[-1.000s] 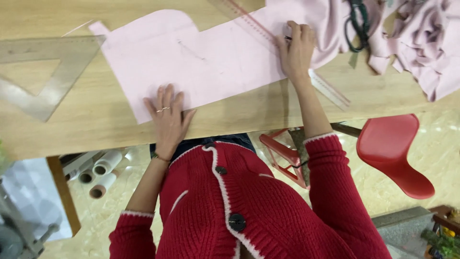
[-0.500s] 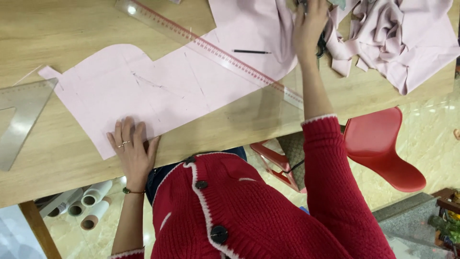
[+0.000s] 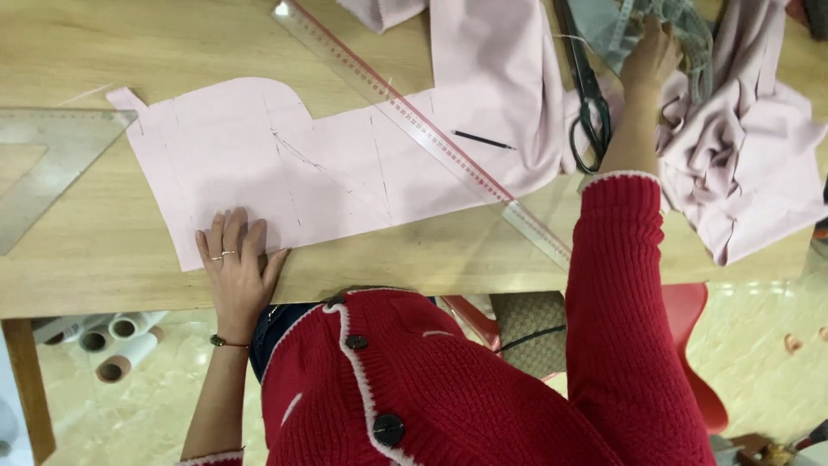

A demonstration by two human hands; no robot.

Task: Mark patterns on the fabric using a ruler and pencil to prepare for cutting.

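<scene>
A pale pink cut fabric piece (image 3: 293, 173) lies flat on the surface, faint pencil lines across it, its near corner under the left hand (image 3: 235, 263). Crumpled pink fabric (image 3: 742, 173) lies heaped at the right hand (image 3: 649, 53).

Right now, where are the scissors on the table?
In the head view, the scissors lie at the upper right of the table, on pink fabric, just left of the right hand.

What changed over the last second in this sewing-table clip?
The right hand left the long clear ruler and reached further out, now among the heaped pink fabric beside the scissors; whether it grips anything cannot be told. The left hand stayed flat on the cut pink fabric piece.
</scene>
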